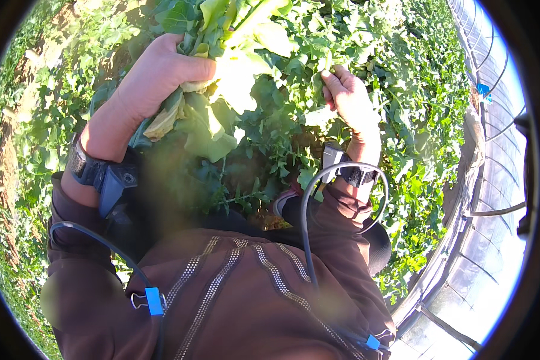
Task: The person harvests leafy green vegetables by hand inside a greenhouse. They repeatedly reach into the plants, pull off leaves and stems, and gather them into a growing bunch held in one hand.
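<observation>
My left hand (166,76) is closed around a bunch of leafy greens (216,108), with broad leaves spilling out above and below the fist. One drooping leaf (166,118) under the thumb looks yellowed and wilted. Strong sunlight bleaches out the middle of the bunch. To the right, and apart from it, my right hand (348,94) pinches a pale green leaf stalk (328,60) between thumb and fingers among the growing plants (297,81). Where that stalk leads is hard to make out in the foliage.
Low leafy crop (414,148) spreads around me, with a strip of bare soil (6,180) at left. Clear plastic greenhouse sheeting (490,189) on hoops curves along the right. Wrist devices trail cables (306,225) clipped to my brown jacket (252,310). A shoe (285,200) shows below.
</observation>
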`<state>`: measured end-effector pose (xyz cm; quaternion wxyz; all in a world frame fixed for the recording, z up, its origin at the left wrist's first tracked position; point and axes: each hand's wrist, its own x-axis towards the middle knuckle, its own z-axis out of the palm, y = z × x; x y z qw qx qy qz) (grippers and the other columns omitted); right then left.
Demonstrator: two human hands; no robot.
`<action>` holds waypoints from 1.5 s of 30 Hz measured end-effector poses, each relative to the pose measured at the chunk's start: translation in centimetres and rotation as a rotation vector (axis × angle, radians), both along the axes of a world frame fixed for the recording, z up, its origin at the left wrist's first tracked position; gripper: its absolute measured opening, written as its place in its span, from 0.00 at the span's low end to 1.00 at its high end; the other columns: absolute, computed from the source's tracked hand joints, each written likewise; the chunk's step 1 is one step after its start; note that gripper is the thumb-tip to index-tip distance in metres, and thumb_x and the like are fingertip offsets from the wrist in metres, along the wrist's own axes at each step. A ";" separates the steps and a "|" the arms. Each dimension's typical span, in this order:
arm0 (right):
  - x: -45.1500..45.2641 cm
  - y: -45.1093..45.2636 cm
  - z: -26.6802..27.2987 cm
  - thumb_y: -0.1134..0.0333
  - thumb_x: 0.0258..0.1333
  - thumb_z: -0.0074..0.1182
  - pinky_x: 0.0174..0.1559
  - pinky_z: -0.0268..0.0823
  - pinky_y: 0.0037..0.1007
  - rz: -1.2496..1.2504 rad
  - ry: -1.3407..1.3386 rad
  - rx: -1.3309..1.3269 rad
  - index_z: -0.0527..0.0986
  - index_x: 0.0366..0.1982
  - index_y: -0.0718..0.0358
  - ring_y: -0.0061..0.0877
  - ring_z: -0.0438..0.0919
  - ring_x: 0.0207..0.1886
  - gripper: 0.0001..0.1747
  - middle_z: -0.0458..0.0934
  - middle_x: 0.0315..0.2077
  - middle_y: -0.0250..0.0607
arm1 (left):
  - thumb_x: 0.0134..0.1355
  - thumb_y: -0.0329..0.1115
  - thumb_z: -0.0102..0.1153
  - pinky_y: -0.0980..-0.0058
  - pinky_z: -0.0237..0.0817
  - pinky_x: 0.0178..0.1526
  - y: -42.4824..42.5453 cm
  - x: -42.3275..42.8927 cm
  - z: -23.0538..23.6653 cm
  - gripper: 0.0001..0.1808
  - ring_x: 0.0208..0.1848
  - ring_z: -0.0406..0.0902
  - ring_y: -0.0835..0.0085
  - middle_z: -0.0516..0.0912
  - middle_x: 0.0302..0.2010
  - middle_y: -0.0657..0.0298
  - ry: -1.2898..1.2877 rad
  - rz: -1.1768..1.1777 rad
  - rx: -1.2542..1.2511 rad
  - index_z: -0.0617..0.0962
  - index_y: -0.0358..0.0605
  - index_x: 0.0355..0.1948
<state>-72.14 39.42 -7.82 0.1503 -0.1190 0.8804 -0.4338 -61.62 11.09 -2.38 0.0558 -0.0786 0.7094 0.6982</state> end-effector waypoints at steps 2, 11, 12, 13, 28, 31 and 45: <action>2.4 -4.2 2.6 0.62 0.60 0.47 0.26 0.60 0.18 0.161 -0.049 -0.505 0.73 0.32 0.62 0.12 0.68 0.22 0.11 0.71 0.18 0.29 | 0.49 0.31 0.57 0.80 0.65 0.31 -0.2 0.0 -0.2 0.11 0.27 0.73 0.81 0.78 0.25 0.66 0.039 -0.027 -0.002 0.78 0.34 0.32; 4.8 -10.2 4.0 0.59 0.60 0.49 0.39 0.67 0.21 0.399 -0.143 -0.868 0.73 0.40 0.66 0.18 0.75 0.31 0.16 0.78 0.31 0.37 | 0.45 0.29 0.53 0.80 0.60 0.24 -3.4 0.3 0.3 0.06 0.20 0.68 0.82 0.72 0.18 0.67 0.126 0.121 -0.389 0.75 0.37 0.24; 4.6 -9.1 2.7 0.58 0.60 0.49 0.38 0.68 0.21 0.245 -0.165 -0.724 0.75 0.38 0.66 0.19 0.75 0.29 0.17 0.78 0.30 0.37 | 0.44 0.29 0.56 0.80 0.61 0.25 -3.7 0.5 0.6 0.06 0.20 0.70 0.80 0.73 0.17 0.65 0.148 0.114 -0.344 0.75 0.37 0.22; 4.5 -7.9 0.8 0.57 0.60 0.48 0.36 0.69 0.21 0.240 -0.165 -0.633 0.76 0.35 0.67 0.19 0.75 0.27 0.18 0.79 0.29 0.37 | 0.43 0.29 0.59 0.80 0.63 0.26 -4.2 0.8 0.8 0.06 0.21 0.73 0.79 0.74 0.16 0.63 0.173 0.106 -0.301 0.75 0.37 0.21; 7.8 -3.9 -24.7 0.66 0.49 0.45 0.45 0.68 0.41 0.240 0.012 0.468 0.70 0.45 0.66 0.50 0.75 0.40 0.20 0.77 0.35 0.58 | 0.47 0.31 0.64 0.83 0.60 0.26 -3.9 1.3 3.8 0.07 0.22 0.71 0.83 0.77 0.18 0.68 -0.001 0.345 -0.114 0.80 0.37 0.21; 8.3 -5.3 -24.6 0.64 0.50 0.46 0.42 0.69 0.42 0.204 -0.061 0.606 0.71 0.43 0.67 0.48 0.77 0.37 0.20 0.78 0.33 0.57 | 0.48 0.30 0.63 0.83 0.62 0.28 -3.9 1.4 4.1 0.06 0.23 0.72 0.82 0.78 0.21 0.67 0.077 0.308 -0.047 0.80 0.37 0.24; 11.9 -6.2 -20.7 0.57 0.55 0.42 0.37 0.70 0.44 0.083 -0.036 0.815 0.74 0.31 0.67 0.47 0.78 0.34 0.19 0.78 0.32 0.57 | 0.47 0.30 0.60 0.82 0.60 0.28 -4.8 1.6 3.5 0.06 0.24 0.70 0.84 0.77 0.20 0.68 0.002 0.286 -0.115 0.78 0.38 0.20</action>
